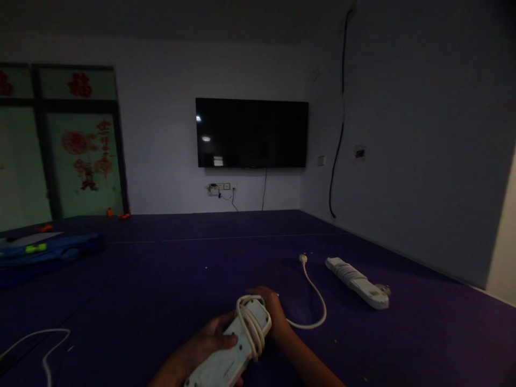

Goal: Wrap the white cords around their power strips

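Note:
A white power strip (226, 363), its underside with screw holes facing up, is tilted in front of me. My left hand (213, 341) grips its body, thumb on top. Several turns of its white cord (250, 328) wrap around the far end. My right hand (268, 303) is closed at that far end, where the cord passes; its fingertips are partly hidden behind the strip. From beneath my right wrist the loose cord curves over the purple surface to its plug (303, 259). A second power strip (357, 282), with cord wound around it, lies to the right.
A white cable (46, 349) lies at the lower left. Folded blue cloth (76, 247) rests at the left, with small orange objects (124, 216) farther back. A television (252, 133) hangs on the far wall, and a dark cable (338, 145) hangs down the right wall.

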Available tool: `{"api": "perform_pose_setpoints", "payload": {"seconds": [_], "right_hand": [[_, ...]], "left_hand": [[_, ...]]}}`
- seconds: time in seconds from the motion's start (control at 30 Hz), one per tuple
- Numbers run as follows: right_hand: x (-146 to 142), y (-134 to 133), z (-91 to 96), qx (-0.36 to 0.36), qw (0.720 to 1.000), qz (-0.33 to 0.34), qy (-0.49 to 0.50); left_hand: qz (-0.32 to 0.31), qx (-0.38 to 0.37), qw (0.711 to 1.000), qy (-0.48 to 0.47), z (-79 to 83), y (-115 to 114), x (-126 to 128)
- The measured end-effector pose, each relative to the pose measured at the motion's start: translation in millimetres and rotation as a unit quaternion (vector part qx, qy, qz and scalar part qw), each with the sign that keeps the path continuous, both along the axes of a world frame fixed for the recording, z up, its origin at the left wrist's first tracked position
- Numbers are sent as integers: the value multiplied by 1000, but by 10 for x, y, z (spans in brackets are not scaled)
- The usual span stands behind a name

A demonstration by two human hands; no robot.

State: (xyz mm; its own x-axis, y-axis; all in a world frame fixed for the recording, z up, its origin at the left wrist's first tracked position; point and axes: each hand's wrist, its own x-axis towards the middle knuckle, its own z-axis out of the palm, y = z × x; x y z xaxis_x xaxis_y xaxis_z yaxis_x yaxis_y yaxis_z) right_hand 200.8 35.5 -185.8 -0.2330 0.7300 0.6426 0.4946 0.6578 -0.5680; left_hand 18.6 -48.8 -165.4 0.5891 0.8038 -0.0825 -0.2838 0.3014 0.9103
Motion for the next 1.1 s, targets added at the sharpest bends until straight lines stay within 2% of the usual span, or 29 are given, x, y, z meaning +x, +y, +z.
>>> {"api": "perform_pose_setpoints", "payload": {"seconds": [0.1, 0.23, 0.37, 0.5, 0.67, 0.83, 1.1], "right_hand": [[89, 21, 119, 12, 997, -6, 77], [169, 2, 196, 50, 984, -44, 165], [168, -3, 158, 53, 986, -62, 148], [127, 40, 26, 39, 992, -73, 91], [115, 0, -8, 122, 984, -128, -8], [31, -205, 118, 222, 967, -81, -91], [67, -251, 192, 228, 964, -93, -105]], "left_hand": [[22, -15, 1000, -1, -54, 58, 23], [129, -31, 991, -15, -35, 138, 45], [238, -35, 970, -48, 115, 122, 21], [323, -93, 938, -82, 269, 61, -1], [331, -113, 931, -101, 312, 47, 14], [335, -109, 931, -90, 322, 6, 61], [307, -78, 946, -68, 335, -51, 83]]}}
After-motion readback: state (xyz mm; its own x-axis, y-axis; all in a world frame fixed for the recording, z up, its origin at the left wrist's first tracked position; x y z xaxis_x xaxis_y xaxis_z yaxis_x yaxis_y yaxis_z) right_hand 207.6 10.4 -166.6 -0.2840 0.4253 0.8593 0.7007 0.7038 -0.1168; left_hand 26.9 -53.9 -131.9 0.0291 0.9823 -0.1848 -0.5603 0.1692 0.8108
